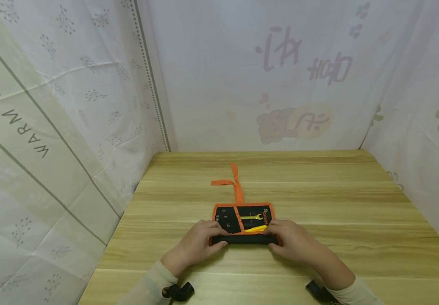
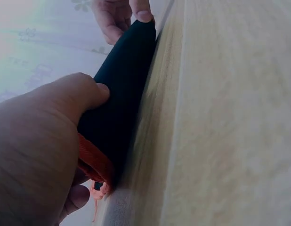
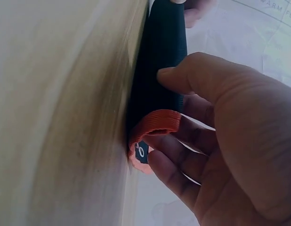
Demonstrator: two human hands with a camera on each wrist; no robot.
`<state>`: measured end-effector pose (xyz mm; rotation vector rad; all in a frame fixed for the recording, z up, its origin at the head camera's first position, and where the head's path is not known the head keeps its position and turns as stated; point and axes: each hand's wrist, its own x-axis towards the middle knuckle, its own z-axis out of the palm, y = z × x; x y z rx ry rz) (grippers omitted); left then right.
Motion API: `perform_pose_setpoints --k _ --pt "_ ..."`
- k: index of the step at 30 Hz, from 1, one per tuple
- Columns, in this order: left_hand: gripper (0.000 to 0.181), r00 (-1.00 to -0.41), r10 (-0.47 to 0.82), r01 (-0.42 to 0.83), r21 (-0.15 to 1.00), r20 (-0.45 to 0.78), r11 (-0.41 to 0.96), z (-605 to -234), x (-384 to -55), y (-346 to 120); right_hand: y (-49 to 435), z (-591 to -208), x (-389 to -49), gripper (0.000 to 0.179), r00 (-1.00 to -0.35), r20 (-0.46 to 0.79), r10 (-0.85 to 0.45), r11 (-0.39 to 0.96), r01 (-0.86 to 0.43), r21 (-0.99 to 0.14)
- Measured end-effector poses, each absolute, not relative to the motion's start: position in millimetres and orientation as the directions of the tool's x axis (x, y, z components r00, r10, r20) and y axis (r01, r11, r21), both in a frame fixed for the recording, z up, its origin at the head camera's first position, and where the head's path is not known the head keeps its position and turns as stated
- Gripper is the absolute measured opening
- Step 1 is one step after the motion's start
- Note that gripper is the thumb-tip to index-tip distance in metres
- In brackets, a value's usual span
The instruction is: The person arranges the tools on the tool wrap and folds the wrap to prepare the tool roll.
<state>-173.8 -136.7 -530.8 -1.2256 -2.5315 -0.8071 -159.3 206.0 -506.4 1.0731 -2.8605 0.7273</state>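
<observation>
A black wrench roll [image 1: 242, 239] with orange trim lies on the table, its near edge folded over into a thick band. My left hand [image 1: 199, 240] grips the left end of that band, thumb on the near side and fingers over the top. At the right end my right hand [image 1: 292, 239] holds it the same way. A yellow open-ended wrench [image 1: 257, 217] sits in a pocket, and a second yellow tool [image 1: 257, 229] lies nearer, partly under the fold. Both wrist views show thumbs pressing the black fabric [image 2: 124, 70] beside the open orange-edged end [image 3: 157, 122].
An orange tie strap [image 1: 238, 190] stretches from the roll's far edge, its two tails spread on the wooden table [image 1: 337, 190]. Printed curtains [image 1: 212, 84] hang behind and at both sides. Black wrist-camera mounts [image 1: 179, 292] sit under the forearms.
</observation>
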Motion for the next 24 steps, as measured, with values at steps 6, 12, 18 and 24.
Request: perform_pose_setpoints --k 6,12,18,24 --pt "0.016 -0.662 0.641 0.747 0.418 0.388 0.518 -528.6 -172.6 -136.4 206.9 -507.0 -157.4 0.025 -0.794 0.153 -0.589 0.691 -0.592 -0.414" --pt "0.017 -0.683 0.629 0.725 0.453 0.371 0.519 -527.3 -172.0 -136.9 210.2 -505.2 -158.0 0.028 -0.786 0.206 -0.583 0.651 -0.604 -0.460" --pt "0.014 -0.691 0.622 0.712 0.500 0.369 0.494 -527.6 -173.7 -138.1 212.8 -502.4 -158.9 0.027 -0.786 0.203 -0.584 0.609 -0.590 -0.531" --pt "0.013 -0.727 0.597 0.669 0.550 0.340 0.500 -526.9 -173.4 -138.0 214.6 -502.4 -160.2 0.026 -0.797 0.175 -0.578 0.575 -0.550 -0.606"
